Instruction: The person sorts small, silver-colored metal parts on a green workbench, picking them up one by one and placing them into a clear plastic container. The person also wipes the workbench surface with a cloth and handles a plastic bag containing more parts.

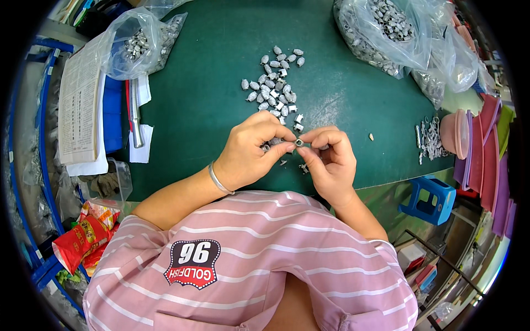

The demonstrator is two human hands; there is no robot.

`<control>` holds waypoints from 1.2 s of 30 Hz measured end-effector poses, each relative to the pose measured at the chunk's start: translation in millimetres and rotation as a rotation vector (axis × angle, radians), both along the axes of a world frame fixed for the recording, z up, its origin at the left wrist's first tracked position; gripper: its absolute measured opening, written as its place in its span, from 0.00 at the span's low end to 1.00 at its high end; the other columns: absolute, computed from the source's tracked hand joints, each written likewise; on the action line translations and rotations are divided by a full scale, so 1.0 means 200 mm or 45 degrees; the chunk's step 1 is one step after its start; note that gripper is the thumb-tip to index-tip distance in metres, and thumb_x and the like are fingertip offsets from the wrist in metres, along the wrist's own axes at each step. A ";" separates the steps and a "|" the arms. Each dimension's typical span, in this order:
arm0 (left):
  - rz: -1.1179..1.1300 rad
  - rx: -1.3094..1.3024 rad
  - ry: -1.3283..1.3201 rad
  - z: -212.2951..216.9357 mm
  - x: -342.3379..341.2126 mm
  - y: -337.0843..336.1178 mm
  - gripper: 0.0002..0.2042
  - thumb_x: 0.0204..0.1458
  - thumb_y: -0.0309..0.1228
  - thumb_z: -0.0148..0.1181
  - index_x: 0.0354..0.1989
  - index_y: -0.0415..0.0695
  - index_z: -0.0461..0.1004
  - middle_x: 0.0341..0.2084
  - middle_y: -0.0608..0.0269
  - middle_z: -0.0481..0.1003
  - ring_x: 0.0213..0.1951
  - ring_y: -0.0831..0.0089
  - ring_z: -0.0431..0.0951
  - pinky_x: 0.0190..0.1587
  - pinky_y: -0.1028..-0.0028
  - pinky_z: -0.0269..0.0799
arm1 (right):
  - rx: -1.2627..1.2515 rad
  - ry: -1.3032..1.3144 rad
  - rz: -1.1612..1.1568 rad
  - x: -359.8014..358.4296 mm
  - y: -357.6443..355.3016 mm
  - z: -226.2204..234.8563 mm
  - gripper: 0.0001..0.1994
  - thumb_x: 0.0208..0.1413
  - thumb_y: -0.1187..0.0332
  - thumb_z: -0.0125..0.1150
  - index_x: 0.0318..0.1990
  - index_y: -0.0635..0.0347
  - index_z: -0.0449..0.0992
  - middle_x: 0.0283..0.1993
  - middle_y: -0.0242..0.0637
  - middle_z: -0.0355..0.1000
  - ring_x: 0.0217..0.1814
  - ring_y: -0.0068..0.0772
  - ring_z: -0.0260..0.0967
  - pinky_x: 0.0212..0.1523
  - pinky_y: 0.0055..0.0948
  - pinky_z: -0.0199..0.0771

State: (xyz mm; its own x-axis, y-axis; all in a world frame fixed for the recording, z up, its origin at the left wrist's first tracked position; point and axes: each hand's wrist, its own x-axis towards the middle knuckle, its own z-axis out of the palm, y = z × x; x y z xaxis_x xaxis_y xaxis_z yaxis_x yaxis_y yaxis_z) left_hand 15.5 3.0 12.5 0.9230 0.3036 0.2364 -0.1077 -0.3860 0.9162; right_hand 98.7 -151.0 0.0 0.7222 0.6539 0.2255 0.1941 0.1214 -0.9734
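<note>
Between both hands, just above the green table [221, 60], a small ring-shaped metal part [299, 143] shows its round opening. My left hand [251, 146] pinches it from the left with thumb and forefinger. From the right, my right hand [330, 160] grips it the same way, its other fingers curled in. A loose pile of grey, bead-like oval metal parts [270, 88] spreads beyond the hands, with a few shiny short pieces [298, 118] among them. More small parts [304, 167] lie under and between the hands, partly hidden by the fingers.
Clear bags of metal parts stand at the far left [138, 47] and far right [381, 33]. A pile of small silvery parts [432, 138] lies beside a pink container [455, 132]. Blue boxes, papers [80, 105] and a metal-handled tool [136, 124] line the left edge. A blue stool [428, 199] stands below.
</note>
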 end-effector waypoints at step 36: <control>-0.101 -0.020 -0.042 -0.03 -0.04 0.02 0.10 0.38 0.20 0.64 0.32 0.41 0.74 0.28 0.63 0.70 0.25 0.74 0.70 0.27 0.78 0.66 | -0.056 0.228 0.166 0.05 -0.02 0.03 0.08 0.46 0.80 0.59 0.36 0.63 0.75 0.37 0.34 0.66 0.37 0.22 0.63 0.35 0.16 0.62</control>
